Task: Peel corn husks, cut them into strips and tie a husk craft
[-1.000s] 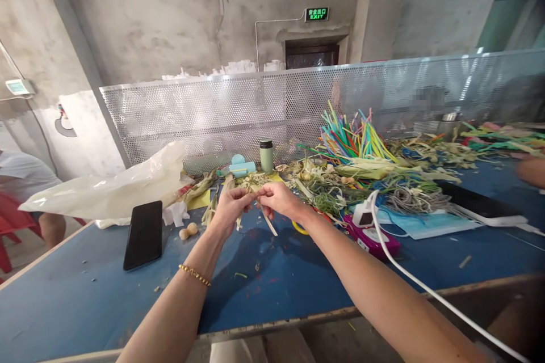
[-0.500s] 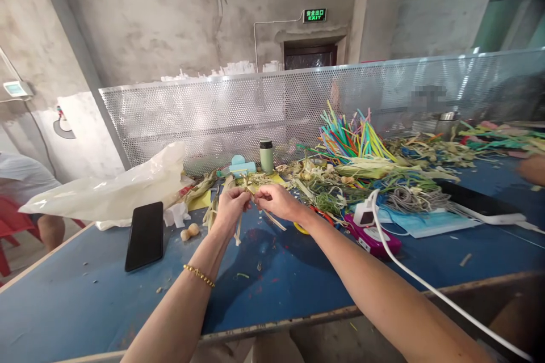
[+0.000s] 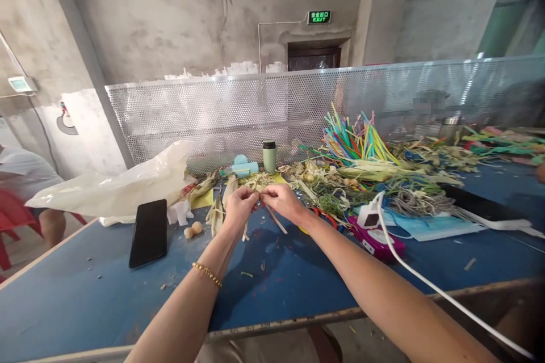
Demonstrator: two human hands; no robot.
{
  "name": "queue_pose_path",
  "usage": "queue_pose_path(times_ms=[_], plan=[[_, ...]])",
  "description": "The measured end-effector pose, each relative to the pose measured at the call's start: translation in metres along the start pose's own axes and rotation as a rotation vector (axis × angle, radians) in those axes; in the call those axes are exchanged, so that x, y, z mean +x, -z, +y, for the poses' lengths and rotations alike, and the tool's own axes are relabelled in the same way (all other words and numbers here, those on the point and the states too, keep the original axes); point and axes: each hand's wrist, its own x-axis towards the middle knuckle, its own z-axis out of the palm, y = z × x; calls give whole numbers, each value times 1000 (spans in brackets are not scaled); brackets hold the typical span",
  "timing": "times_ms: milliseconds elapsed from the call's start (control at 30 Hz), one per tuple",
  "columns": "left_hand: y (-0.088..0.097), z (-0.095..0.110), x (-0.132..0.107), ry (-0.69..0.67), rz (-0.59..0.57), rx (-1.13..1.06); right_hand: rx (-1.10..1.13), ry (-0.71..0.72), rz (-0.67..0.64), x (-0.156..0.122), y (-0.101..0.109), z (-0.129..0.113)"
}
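My left hand and my right hand meet above the middle of the blue table, fingertips almost touching. Both are closed in a pinch on thin, pale strips that look like dried corn husk. One husk strip slants down below my right hand, and a shorter end hangs under my left. Where the strips cross is hidden by my fingers. Behind the hands lie more husk pieces and a green cup with a black lid. Left of them sit two small tan wooden pieces.
A black phone and a clear plastic bag are at left. On the right are colourful pipe cleaners, a magenta box, a white cable and a blue mask. A perforated metal screen runs behind. Someone sits at far left.
My hands have drawn slightly closer together, still pinching the strips. The whole view has shifted a little, so things appear further right. Another person's hand at the right edge has mostly left view.
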Motion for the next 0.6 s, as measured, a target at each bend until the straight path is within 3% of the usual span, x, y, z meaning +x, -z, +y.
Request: queue_pose_path(times_ms=[367,600], plan=[[7,-3,1,-121,50,318,-79,34,-18,-1,-1,-1],[4,7,-5,-93,42,25,-55,-9,-25,3,-1,0]])
